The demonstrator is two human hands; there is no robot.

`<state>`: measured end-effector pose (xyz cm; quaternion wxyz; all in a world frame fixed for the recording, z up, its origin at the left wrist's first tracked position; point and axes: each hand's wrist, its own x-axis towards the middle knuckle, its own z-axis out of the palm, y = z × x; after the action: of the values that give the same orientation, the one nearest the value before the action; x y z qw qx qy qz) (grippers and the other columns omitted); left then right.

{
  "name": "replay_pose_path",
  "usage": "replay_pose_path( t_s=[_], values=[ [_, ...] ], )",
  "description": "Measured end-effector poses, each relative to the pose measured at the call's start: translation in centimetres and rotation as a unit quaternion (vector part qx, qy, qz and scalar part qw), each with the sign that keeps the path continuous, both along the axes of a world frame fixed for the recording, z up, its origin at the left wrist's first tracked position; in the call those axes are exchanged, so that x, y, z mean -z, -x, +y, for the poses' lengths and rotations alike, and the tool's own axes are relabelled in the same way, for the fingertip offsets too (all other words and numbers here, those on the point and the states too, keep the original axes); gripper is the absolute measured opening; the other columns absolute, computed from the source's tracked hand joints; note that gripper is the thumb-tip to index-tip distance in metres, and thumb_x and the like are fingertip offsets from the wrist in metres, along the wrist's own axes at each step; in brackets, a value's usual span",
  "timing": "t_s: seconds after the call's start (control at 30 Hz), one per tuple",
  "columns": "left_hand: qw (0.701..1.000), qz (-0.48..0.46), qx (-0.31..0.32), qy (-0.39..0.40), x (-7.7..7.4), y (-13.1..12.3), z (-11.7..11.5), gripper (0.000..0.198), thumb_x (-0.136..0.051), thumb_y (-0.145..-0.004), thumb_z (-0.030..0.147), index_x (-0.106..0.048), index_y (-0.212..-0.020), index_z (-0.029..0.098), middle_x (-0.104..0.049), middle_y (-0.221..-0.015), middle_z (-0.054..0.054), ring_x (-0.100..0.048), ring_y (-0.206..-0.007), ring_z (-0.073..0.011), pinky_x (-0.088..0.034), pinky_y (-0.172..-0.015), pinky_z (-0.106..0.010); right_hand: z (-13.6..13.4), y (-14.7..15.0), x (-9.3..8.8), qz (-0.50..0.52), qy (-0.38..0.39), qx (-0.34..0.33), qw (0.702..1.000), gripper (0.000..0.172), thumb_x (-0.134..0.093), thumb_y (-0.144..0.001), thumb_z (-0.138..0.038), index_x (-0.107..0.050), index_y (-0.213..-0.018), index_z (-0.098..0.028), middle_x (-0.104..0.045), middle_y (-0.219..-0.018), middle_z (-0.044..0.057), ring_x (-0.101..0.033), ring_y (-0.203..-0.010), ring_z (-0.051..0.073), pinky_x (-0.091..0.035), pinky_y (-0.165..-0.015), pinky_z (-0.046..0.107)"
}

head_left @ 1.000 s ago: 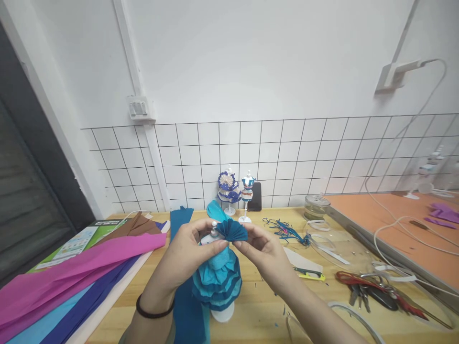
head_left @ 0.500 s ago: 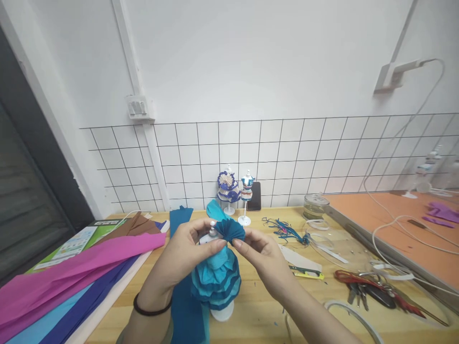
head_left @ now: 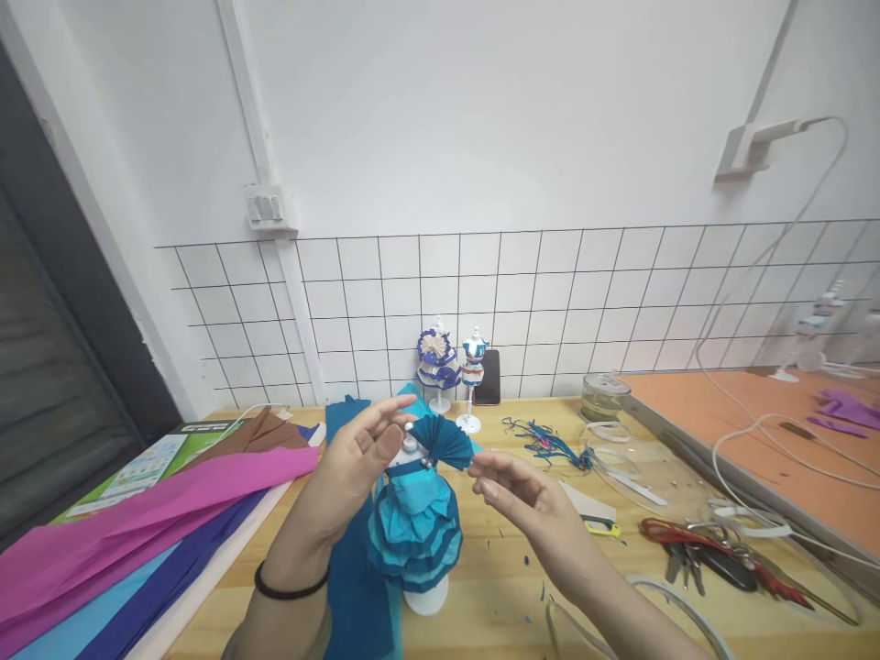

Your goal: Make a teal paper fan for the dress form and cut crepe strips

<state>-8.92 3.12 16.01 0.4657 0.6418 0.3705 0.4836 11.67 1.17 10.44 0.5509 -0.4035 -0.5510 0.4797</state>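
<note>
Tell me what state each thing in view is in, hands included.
pleated fan: spread open
dressed mannequin: upright
left hand: open, beside the mannequin
right hand: open, at the fan's edge, contact unclear
phone: propped upright
yellow cutter: lying down, partly hidden
keys: lying down
white charger: plugged in

A dark teal paper fan [head_left: 445,443], pleated and spread, sat at the upper chest of a small white mannequin [head_left: 401,458]. The mannequin stood upright, wearing a turquoise dress [head_left: 416,527] with tiered ruffles edged in darker teal.
</note>
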Motion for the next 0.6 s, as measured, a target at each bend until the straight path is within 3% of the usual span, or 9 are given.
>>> replay_pose_path(
  t_s=[0.1, 0.3, 0.37, 0.47, 0.6],
  values=[
    [1.0, -0.007, -0.026, -0.008, -0.1, -0.1, 0.1, 0.049, -0.046, -0.08, 0.053, -0.052, -0.118, 0.022, -0.061, -0.111, -0.01, -0.054, -0.105, -0.0224, -0.04, -0.09, -0.033, -0.9, -2.5, 1.2, -0.032, 0.022, 0.021, 0.999, 0.029, -0.066, -0.071, -0.041, -0.066, -0.096, -0.025, -0.069, -0.096, 0.007, -0.061, -0.092, 0.024, -0.048, -0.085, 0.039],
    [0.988, -0.036, -0.141, -0.056, -0.4, -0.2, -0.2, 0.046, -0.045, -0.082, 0.051, -0.054, -0.112, 0.018, -0.065, -0.099, -0.008, -0.056, -0.1, -0.0219, -0.039, -0.091, -0.036, -3.9, -7.9, 4.2, -0.065, 0.089, 0.107, 0.988, 0.03, -0.069, -0.065, -0.045, -0.071, -0.089, -0.027, -0.069, -0.102, 0.008, -0.063, -0.093, 0.027, -0.051, -0.083, 0.036],
    [0.982, -0.073, -0.162, -0.06, -0.4, -0.2, 0.0, 0.049, -0.044, -0.081, 0.053, -0.054, -0.111, 0.016, -0.065, -0.095, -0.009, -0.057, -0.099, -0.0228, -0.041, -0.089, -0.038, -4.7, -9.3, 5.4, -0.096, 0.112, 0.101, 0.984, 0.033, -0.07, -0.062, -0.047, -0.071, -0.088, -0.026, -0.07, -0.099, 0.008, -0.064, -0.093, 0.027, -0.051, -0.082, 0.033],
    [0.977, -0.117, -0.175, -0.045, -0.2, -0.5, 1.1, 0.054, -0.044, -0.078, 0.057, -0.055, -0.108, 0.013, -0.065, -0.089, -0.01, -0.059, -0.094, -0.0243, -0.044, -0.084, -0.039, -5.7, -10.1, 7.0, -0.121, 0.13, 0.06, 0.982, 0.039, -0.069, -0.06, -0.049, -0.072, -0.088, -0.022, -0.072, -0.092, 0.008, -0.064, -0.092, 0.026, -0.052, -0.079, 0.029],
    [0.974, -0.121, -0.19, -0.003, 0.7, -0.6, 2.6, 0.059, -0.048, -0.073, 0.061, -0.057, -0.105, 0.011, -0.066, -0.086, -0.011, -0.061, -0.088, -0.0237, -0.046, -0.078, -0.037, -6.9, -9.3, 7.9, -0.097, 0.121, 0.07, 0.985, 0.041, -0.067, -0.061, -0.052, -0.072, -0.089, -0.023, -0.072, -0.089, 0.006, -0.065, -0.083, 0.023, -0.052, -0.073, 0.025]
  ],
)
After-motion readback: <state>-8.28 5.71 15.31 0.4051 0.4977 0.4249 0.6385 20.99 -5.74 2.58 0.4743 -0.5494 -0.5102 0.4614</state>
